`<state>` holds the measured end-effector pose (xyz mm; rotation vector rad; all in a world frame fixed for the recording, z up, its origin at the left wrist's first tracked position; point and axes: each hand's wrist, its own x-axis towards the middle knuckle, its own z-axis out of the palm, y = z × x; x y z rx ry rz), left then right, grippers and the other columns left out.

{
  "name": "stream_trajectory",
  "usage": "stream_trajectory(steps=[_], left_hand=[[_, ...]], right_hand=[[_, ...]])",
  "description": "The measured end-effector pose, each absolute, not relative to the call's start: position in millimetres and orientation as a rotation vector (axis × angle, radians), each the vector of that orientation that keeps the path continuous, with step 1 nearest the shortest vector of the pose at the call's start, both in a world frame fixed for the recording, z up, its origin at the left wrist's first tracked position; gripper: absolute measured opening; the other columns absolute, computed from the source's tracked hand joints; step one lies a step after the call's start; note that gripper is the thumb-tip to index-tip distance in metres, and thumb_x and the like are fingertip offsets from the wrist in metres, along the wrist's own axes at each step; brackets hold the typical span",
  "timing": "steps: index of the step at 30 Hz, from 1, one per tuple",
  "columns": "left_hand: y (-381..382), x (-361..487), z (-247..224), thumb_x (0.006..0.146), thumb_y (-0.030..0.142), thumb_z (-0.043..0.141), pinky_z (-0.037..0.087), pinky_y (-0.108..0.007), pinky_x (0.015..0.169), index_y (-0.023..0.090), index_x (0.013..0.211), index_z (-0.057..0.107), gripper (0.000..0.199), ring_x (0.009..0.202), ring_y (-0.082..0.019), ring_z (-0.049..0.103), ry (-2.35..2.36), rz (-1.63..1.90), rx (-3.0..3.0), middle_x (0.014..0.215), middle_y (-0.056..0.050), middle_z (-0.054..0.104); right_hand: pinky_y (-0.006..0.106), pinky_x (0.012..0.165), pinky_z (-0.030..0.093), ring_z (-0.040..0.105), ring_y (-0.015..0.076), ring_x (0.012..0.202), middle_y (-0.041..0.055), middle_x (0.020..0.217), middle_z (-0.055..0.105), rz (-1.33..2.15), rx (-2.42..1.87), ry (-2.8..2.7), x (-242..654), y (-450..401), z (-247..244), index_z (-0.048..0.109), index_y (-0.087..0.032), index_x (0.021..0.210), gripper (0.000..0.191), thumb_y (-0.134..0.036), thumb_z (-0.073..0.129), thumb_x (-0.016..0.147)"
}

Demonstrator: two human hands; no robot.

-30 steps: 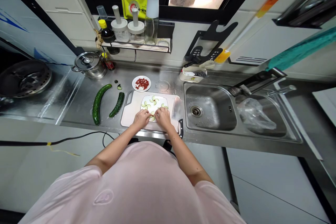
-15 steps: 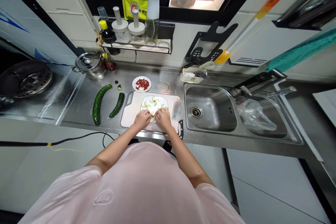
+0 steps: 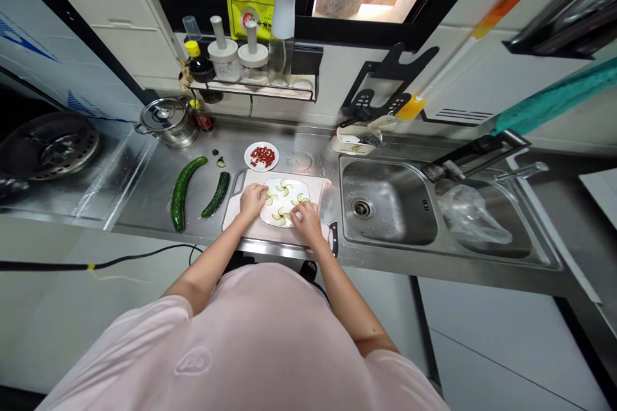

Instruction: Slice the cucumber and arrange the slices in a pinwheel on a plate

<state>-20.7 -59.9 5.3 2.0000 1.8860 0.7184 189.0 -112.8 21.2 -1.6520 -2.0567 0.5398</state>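
Note:
A white plate [image 3: 289,203] lies on a pale cutting board [image 3: 236,207], with thin curved cucumber slices [image 3: 285,187] arranged on it in pinwheel-like groups. At the plate's left edge is my left hand [image 3: 252,200], its fingers drawn together on the rim. My right hand [image 3: 307,223] reaches over the lower right of the plate. Its fingers are bent and close together near the slices; whether a slice is between them cannot be made out. Behind the board stands a small white dish [image 3: 249,155] of chopped red pieces.
Left of the board lie a whole cucumber [image 3: 179,199], a cut cucumber [image 3: 216,195] and small end pieces [image 3: 220,162]. A knife handle [image 3: 333,239] shows at the board's right corner, beside the sink [image 3: 385,199]. A lidded pot [image 3: 169,122] stands at back left.
My hands have moved apart from the lower middle of the plate. The left one went up and left to the rim, the right one slightly right, uncovering the front slices.

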Motion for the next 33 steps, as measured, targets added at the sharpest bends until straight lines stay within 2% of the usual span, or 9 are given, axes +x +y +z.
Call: stream_trajectory(steps=[10, 23, 33], left_hand=[[13.6, -38.3, 14.8, 0.086, 0.023, 0.043, 0.041, -0.031, 0.081, 0.021, 0.102, 0.066, 0.028, 0.097, -0.023, 0.055, 2.266, 0.621, 1.663, 0.104, -0.009, 0.063], [55.8, -45.8, 12.4, 0.084, 0.031, 0.048, 0.043, -0.033, 0.076, 0.020, 0.095, 0.069, 0.026, 0.098, -0.026, 0.055, 2.333, 0.346, 1.742, 0.102, -0.014, 0.062], [68.6, -44.7, 8.3, 0.085, 0.029, 0.047, 0.042, -0.039, 0.083, 0.015, 0.099, 0.067, 0.027, 0.102, -0.029, 0.052, 2.285, 0.281, 1.819, 0.105, -0.017, 0.059]], right_hand=[[0.033, 0.086, 0.034, 0.043, 0.0224, 0.098, 0.0068, 0.097, 0.055, 0.543, -1.659, -1.984, 192.8, -114.1, 24.4, 0.063, -0.021, 0.087, 0.017, -0.031, 0.050, 0.087], [0.035, 0.086, 0.034, 0.045, 0.0232, 0.098, 0.0071, 0.096, 0.057, 0.550, -1.659, -1.950, 196.3, -114.5, 24.1, 0.063, -0.021, 0.087, 0.018, -0.031, 0.048, 0.087], [0.033, 0.086, 0.036, 0.045, 0.0223, 0.096, 0.0056, 0.091, 0.057, 0.552, -1.650, -1.890, 199.5, -116.9, 25.6, 0.063, -0.021, 0.083, 0.016, -0.029, 0.050, 0.087]])
